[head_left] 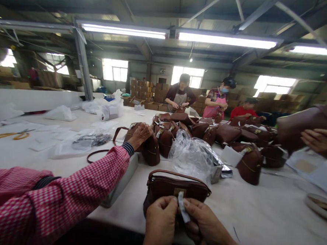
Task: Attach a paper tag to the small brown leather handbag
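A small brown handbag (170,186) with a thin handle and a gold clasp stands at the near edge of the white table (263,212). My left hand (160,220) and my right hand (204,223) are together just in front of it. Both pinch a narrow white tag (182,206) between thumbs and fingers. The tag hangs against the bag's front. My hands cover the bag's lower front.
A co-worker's pink checked sleeve (74,196) reaches from the left onto a brown bag (150,147). Several brown bags (227,133) and crumpled clear plastic (194,155) lie behind. Another person's hand (321,142) holds a bag at right. Three people work at the far side. Scissors (10,135) lie far left.
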`<state>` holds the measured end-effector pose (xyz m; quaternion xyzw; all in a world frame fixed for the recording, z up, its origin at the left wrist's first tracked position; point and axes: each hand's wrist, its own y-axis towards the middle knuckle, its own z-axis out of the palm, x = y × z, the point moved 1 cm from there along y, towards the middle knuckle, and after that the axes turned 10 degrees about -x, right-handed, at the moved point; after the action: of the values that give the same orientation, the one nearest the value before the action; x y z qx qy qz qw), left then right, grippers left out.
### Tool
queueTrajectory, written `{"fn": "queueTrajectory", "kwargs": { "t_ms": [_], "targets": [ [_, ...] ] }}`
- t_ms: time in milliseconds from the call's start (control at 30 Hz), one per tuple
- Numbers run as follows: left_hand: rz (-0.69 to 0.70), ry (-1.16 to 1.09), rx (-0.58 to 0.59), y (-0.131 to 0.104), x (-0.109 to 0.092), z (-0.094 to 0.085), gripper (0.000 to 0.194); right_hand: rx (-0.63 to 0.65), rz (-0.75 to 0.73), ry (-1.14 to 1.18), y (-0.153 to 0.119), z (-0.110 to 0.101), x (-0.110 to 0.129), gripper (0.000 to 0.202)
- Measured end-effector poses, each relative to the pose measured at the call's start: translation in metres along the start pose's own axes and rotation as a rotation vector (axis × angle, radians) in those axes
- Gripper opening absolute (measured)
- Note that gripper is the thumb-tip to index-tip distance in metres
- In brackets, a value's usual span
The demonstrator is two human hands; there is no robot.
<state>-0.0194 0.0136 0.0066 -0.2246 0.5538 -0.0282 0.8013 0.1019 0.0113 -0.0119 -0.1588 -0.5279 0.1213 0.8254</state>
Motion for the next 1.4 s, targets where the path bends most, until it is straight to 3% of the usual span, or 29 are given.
{"fn": "queueTrajectory", "kwargs": {
  "t_ms": [367, 600, 767, 967, 1200, 1400],
  "targets": [
    [0.111, 0.079, -0.04, 0.002, 0.008, -0.001, 0.038, -0.028, 0.003, -0.084, 0.002, -0.003, 0.0, 0.059],
    [0.316, 0.132, -0.199, 0.003, 0.006, -0.002, 0.045, -0.03, 0.009, -0.099, 0.001, 0.002, 0.004, 0.063],
    [0.284, 0.147, -0.188, 0.002, 0.003, -0.008, 0.052, -0.014, 0.006, -0.07, -0.003, 0.006, 0.004, 0.061],
    [0.292, 0.28, -0.015, -0.004, 0.003, -0.003, 0.053, -0.029, 0.004, -0.094, -0.006, 0.007, 0.01, 0.062],
    [0.379, 0.321, -0.075, -0.012, -0.007, 0.004, 0.031, -0.054, -0.03, -0.162, -0.002, 0.0, 0.003, 0.066],
    [0.312, 0.318, -0.111, -0.004, -0.003, 0.002, 0.037, -0.1, -0.082, -0.131, -0.003, 0.005, 0.005, 0.066]
  ]
}}
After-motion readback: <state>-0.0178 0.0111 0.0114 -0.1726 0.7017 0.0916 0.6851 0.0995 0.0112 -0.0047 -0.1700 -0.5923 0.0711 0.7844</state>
